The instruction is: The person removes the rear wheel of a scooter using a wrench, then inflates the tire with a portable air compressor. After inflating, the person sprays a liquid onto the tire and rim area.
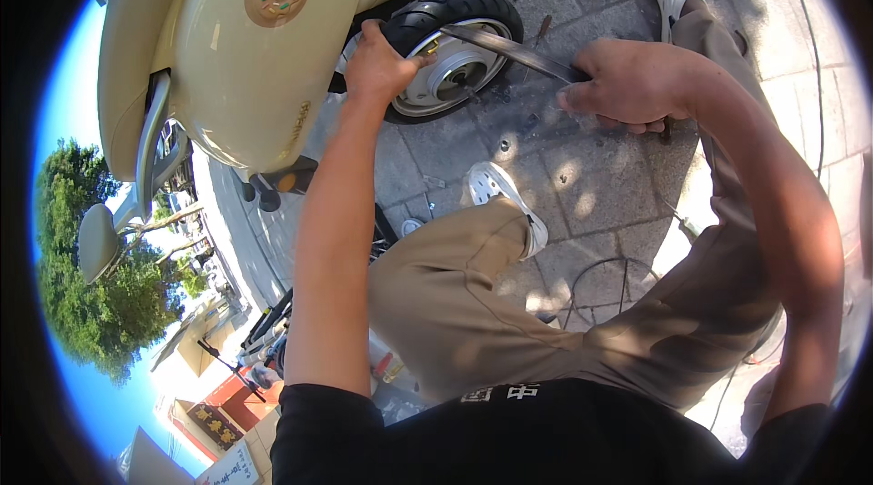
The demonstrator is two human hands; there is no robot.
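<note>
A cream scooter (227,58) lies tipped over in front of me, its small black tyre (459,5) and silver wheel hub (455,76) facing up. My left hand (377,62) grips the tyre at the rim's left side. My right hand (627,83) is closed on the handle end of a long flat metal lever (509,47), whose tip reaches the rim near my left hand. My knees in tan trousers (473,294) and white perforated clogs (500,194) are below the wheel.
Grey paving stones (591,176) cover the ground, with thin cables (600,280) and small metal bits lying on them. The scooter's mirror (95,244) sticks out at left. Trees and a street scene bend along the left rim.
</note>
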